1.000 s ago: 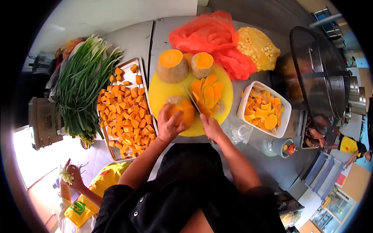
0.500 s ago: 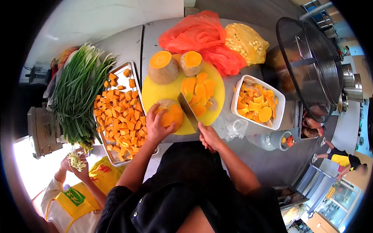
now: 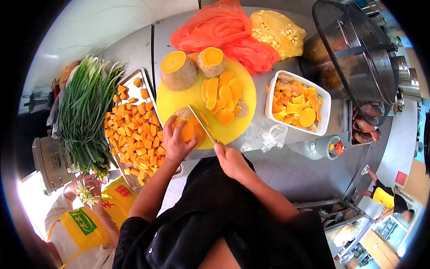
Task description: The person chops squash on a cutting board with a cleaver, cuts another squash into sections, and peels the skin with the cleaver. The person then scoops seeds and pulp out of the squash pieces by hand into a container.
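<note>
My left hand (image 3: pixel 179 141) is closed around a pumpkin chunk (image 3: pixel 185 130) at the near left of the round yellow cutting board (image 3: pixel 248 94). A cleaver (image 3: pixel 202 123) is in my right hand (image 3: pixel 231 160), its fingers wrapped round the handle. The blade stands at the chunk's right side, with some orange flesh showing right of it; how deep it sits I cannot tell. Beyond the blade lie several pumpkin slices (image 3: pixel 228 96). Two larger pumpkin pieces with rind, one wide (image 3: pixel 180 71) and one smaller (image 3: pixel 211 62), stand cut face up at the back.
Left of the board, a metal tray (image 3: pixel 150 87) holds orange cubes (image 3: pixel 139 130) beside green scallions (image 3: pixel 85 112). On the right stand a white tub (image 3: pixel 327 105) of peelings and a dark mesh strainer (image 3: pixel 358 54). Behind are red (image 3: pixel 215 27) and yellow bags (image 3: pixel 277 33). A co-worker's hands (image 3: pixel 85 193) are lower left.
The cleaver has moved left, from beside the slices to the chunk's right side. My left hand has shifted on the chunk. The whole view has shifted slightly.
</note>
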`<state>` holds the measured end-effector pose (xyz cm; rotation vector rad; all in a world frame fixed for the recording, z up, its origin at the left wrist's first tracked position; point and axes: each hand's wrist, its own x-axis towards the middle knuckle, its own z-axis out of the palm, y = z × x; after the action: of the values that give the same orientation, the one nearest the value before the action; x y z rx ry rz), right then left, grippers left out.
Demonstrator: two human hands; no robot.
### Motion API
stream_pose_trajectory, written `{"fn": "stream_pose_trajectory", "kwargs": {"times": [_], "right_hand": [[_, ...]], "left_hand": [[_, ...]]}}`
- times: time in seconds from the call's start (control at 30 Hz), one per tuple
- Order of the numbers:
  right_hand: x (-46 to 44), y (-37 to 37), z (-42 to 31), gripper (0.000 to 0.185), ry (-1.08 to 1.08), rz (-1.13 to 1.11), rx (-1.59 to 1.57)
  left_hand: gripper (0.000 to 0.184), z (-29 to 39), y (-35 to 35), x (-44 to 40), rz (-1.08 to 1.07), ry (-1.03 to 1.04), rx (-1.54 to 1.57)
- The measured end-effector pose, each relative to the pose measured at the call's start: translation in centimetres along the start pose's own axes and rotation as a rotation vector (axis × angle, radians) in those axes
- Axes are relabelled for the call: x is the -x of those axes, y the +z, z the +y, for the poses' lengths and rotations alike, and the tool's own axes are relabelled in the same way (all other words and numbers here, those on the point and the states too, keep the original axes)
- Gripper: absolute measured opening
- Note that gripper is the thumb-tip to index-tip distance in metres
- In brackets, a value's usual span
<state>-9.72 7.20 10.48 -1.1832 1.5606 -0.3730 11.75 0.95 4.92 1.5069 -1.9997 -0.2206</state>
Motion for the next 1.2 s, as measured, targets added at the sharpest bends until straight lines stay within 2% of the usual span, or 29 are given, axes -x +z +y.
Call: {"fn": "stream_pose_trajectory", "kwargs": {"times": [0.1, 0.2, 0.3, 0.4, 0.57, 0.67, 0.7, 0.77, 0.83, 0.9, 1.0, 1.1, 1.2], "right_hand": [[-3.3, 1.5, 0.9, 0.056, -0.143, 0.067, -0.018], [-8.4, 3.3, 3.1, 0.061, -0.152, 0.098, 0.034], [-8.5, 1.4, 5.2, 0.065, 0.094, -0.08, -0.265], [-6.2, -0.8, 4.4, 0.066, 0.177, -0.134, -0.462], [-0.5, -0.8, 2.1, 0.061, 0.244, -0.143, -0.394], [-2.9, 1.9, 2.8, 0.063, 0.245, -0.093, -0.393], [-4.1, 2.2, 1.8, 0.061, 0.218, -0.048, -0.304], [-5.8, 4.6, 4.2, 0.063, -0.026, 0.133, -0.246], [-6.8, 4.7, 6.3, 0.065, -0.031, 0.117, -0.335], [-7.3, 2.2, 8.3, 0.068, 0.202, -0.117, -0.567], [-4.9, -0.8, 5.1, 0.067, 0.192, -0.1, -0.463], [-1.8, -1.3, 2.0, 0.061, -0.174, 0.168, 0.008], [2.3, -1.7, -2.1, 0.055, -0.256, 0.212, 0.162]], "left_hand": [[0.055, 0.1, 0.0, -0.1, 0.009, 0.017, -0.011], [0.055, 0.0, 0.1, -0.1, 0.026, 0.023, -0.001], [0.055, -0.2, 0.0, -0.5, 0.03, 0.025, 0.003], [0.053, -0.3, 0.2, 0.2, 0.013, 0.008, 0.003], [0.051, -0.2, 0.4, 0.1, 0.012, -0.005, 0.014], [0.051, -0.4, 0.5, 0.0, 0.019, -0.001, 0.013], [0.051, -0.3, 0.2, 0.0, 0.008, -0.001, 0.012], [0.052, -0.4, 0.0, -0.3, 0.011, 0.013, 0.012], [0.052, -0.3, 0.1, -0.5, 0.039, 0.024, 0.018], [0.052, -0.6, 0.2, -0.3, 0.036, 0.041, 0.048], [0.052, -1.2, -0.2, -0.7, 0.002, 0.12, 0.097], [0.054, -0.7, -0.6, -1.3, -0.091, 0.212, 0.167], [0.055, 0.5, -1.6, -1.1, -0.044, 0.174, 0.044]]}}
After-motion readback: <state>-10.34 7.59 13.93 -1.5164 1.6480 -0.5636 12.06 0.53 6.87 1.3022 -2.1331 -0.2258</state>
